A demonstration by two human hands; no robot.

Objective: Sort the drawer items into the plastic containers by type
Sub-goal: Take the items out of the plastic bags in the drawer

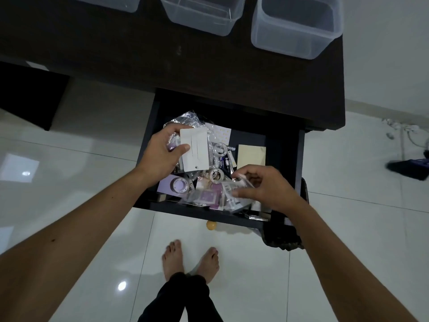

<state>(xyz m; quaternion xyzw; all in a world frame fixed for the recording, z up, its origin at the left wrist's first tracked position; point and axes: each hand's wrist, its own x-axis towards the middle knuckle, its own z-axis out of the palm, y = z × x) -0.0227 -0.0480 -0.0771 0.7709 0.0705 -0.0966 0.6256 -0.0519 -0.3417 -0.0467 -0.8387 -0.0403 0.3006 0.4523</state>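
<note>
Left hand [160, 156] fingers pinch white card [194, 151] over open drawer [282, 145]. Right hand [264, 190] fingers curl on clear packet [241, 182] at drawer's front edge. Three empty containers [294, 24] along tabletop [116, 47] far edge.

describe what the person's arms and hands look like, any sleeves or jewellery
Both arms are bare as far as the frame shows: no sleeves, gloves, watch, bracelets or rings visible. The left hand and right hand are uncovered. A small dark mark sits on the left forearm.
</note>
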